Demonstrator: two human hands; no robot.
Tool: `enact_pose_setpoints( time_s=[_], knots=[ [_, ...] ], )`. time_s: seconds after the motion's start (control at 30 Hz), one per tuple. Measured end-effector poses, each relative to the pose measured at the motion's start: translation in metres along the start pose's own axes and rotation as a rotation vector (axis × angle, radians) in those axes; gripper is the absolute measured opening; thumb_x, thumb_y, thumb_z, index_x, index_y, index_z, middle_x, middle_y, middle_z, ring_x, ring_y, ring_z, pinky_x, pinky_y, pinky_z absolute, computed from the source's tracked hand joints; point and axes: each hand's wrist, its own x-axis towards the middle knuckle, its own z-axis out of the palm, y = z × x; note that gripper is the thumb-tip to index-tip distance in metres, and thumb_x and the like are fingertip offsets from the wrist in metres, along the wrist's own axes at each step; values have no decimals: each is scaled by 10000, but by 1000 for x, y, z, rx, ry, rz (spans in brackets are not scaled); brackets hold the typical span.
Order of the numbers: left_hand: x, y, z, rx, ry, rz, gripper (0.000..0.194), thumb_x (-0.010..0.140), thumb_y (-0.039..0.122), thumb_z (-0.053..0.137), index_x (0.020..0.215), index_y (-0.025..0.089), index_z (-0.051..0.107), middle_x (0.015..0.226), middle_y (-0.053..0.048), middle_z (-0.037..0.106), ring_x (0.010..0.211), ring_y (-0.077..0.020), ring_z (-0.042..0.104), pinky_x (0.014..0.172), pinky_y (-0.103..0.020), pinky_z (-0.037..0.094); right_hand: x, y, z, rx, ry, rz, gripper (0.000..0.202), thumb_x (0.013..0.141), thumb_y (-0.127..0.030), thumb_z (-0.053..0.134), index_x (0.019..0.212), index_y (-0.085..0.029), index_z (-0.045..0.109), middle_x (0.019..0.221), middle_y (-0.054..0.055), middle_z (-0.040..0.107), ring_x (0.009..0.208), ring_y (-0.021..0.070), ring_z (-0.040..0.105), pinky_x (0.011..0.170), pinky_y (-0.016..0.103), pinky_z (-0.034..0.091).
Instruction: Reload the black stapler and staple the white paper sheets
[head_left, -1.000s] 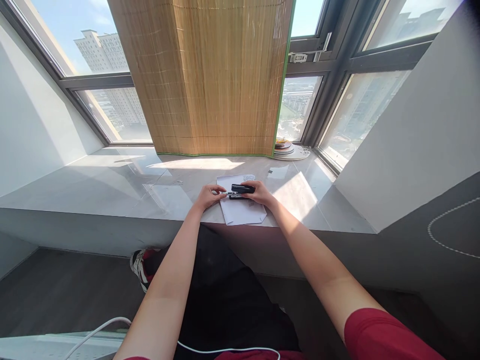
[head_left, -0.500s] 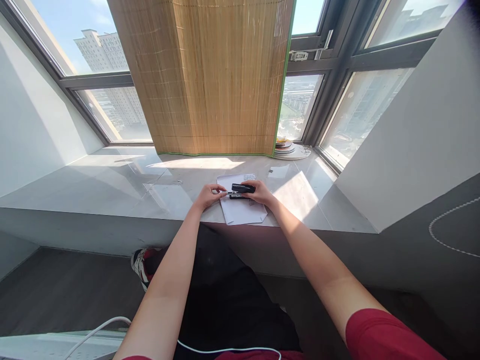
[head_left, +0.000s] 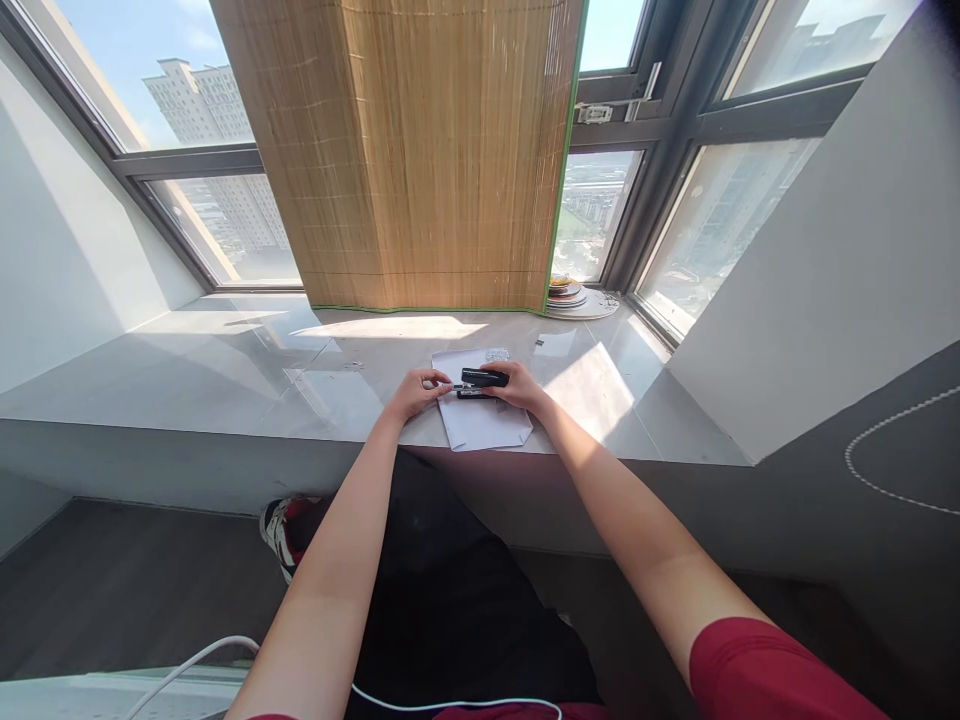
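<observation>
A black stapler [head_left: 484, 377] is spread apart above white paper [head_left: 489, 428], its upper arm lifted from its lower part. My right hand [head_left: 517, 387] grips it from the right, with the thumb on the near side and fingers on the far side. From the left, my left hand [head_left: 421, 392] reaches the stapler's front end, thumb and fingertips pinched together by a thin grey piece between the two halves. Whether that piece is a staple strip or part of the stapler is too small to tell. Printed marks show at the paper's far edge.
A pale tiled windowsill [head_left: 360, 410] lies under the paper, its front edge just below. Behind it hangs a bamboo blind [head_left: 435, 160]. Stacked plates [head_left: 570, 297] stand at the back right. A small dark bit [head_left: 539, 342] lies beyond the paper. A white cable [head_left: 457, 703] crosses my lap.
The view has shifted very slightly. Both hands stay at the stapler in nearly the same pose.
</observation>
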Motion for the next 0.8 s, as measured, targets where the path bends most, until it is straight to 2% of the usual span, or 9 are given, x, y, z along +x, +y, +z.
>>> enact_pose_setpoints(
  time_s=[0.47, 0.8],
  knots=[
    [0, 3, 1, 15, -6, -22, 483, 746, 618, 842, 934, 173, 829, 903, -69, 766, 717, -162, 585, 687, -303, 483, 0, -1, 0, -3, 17, -20, 441, 756, -418, 859, 1131, -190, 810, 1102, 100, 808, 1050, 310, 747, 981, 436, 572],
    [-1, 0, -2, 32, 10, -54, 475, 738, 601, 852, 943, 173, 839, 850, -57, 758, 693, -156, 560, 673, -304, 462, 1, 6, -1, 21, 23, -5, 450, 748, -383, 850, 1156, -195, 811, 1133, 104, 804, 1088, 317, 743, 1032, 460, 554]
  ],
)
